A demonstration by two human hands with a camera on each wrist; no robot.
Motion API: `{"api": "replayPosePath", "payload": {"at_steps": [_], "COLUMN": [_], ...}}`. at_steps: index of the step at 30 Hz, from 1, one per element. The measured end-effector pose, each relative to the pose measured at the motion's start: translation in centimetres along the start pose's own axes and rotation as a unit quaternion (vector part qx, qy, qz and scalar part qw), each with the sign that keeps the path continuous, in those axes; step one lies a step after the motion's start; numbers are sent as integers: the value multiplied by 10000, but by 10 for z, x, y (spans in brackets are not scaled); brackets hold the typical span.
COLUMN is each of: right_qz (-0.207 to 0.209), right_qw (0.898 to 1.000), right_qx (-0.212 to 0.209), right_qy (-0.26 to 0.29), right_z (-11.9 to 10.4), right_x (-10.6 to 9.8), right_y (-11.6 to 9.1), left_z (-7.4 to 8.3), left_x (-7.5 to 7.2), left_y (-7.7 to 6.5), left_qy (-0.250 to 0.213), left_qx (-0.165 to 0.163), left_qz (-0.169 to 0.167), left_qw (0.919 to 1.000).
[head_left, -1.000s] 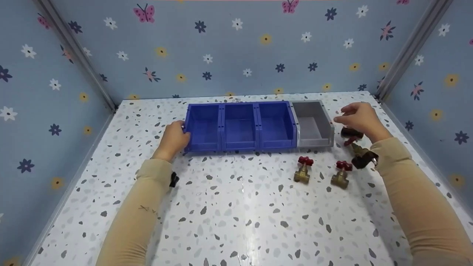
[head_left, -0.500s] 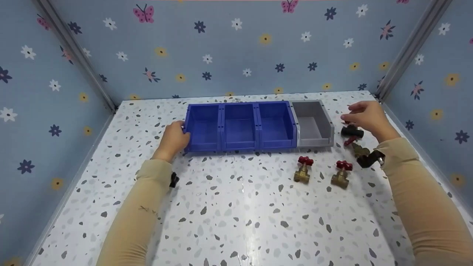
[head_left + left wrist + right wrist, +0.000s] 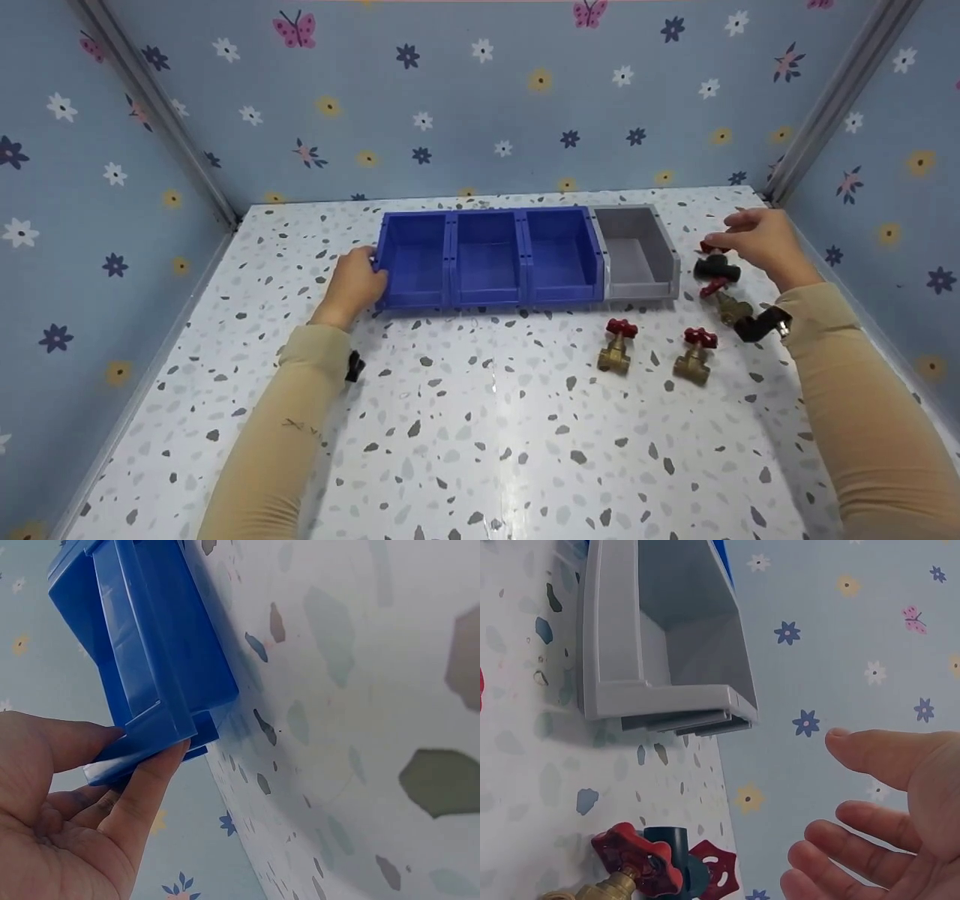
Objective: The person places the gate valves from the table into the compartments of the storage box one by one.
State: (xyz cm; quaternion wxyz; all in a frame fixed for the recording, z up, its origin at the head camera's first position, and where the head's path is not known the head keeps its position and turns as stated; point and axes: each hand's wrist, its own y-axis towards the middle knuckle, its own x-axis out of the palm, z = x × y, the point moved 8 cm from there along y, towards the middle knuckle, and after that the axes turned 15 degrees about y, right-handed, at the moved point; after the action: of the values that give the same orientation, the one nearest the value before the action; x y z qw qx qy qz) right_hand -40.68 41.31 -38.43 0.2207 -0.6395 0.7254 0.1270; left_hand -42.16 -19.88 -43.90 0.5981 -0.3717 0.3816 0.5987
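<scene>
Since half a second ago, the right hand (image 3: 768, 241) is a bit farther from the grey bin (image 3: 637, 289), at three o'clock from it and near the black valve (image 3: 716, 268), with its fingers loose and apart and nothing in them. At the nine o'clock end, the left hand (image 3: 351, 279) stays put and pinches the side of the end blue bin (image 3: 414, 296), which sits in line with the grey one on the surface (image 3: 480, 427). Both bins look light, hard and a little slippery, so their stiff outer sides seem best to hold.
</scene>
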Motion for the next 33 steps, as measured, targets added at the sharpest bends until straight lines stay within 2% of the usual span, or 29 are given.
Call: {"api": "replayPosePath", "payload": {"at_steps": [9,20,33], "right_qz": [24,143,-8], "right_qw": [9997,9995,9964], "right_qx": [126,253,844], "right_qy": [201,137,97], "right_z": [17,35,61], "right_x": [-5,-11,-12], "right_y": [4,12,21], "left_z": [-1,-2,-1], "left_x": [2,1,0], "left_y": [1,0,-1], "left_qy": [19,-16,43], "left_qx": [45,53,11], "left_qz": [7,99,62], "left_qw": [10000,9999,10000]}}
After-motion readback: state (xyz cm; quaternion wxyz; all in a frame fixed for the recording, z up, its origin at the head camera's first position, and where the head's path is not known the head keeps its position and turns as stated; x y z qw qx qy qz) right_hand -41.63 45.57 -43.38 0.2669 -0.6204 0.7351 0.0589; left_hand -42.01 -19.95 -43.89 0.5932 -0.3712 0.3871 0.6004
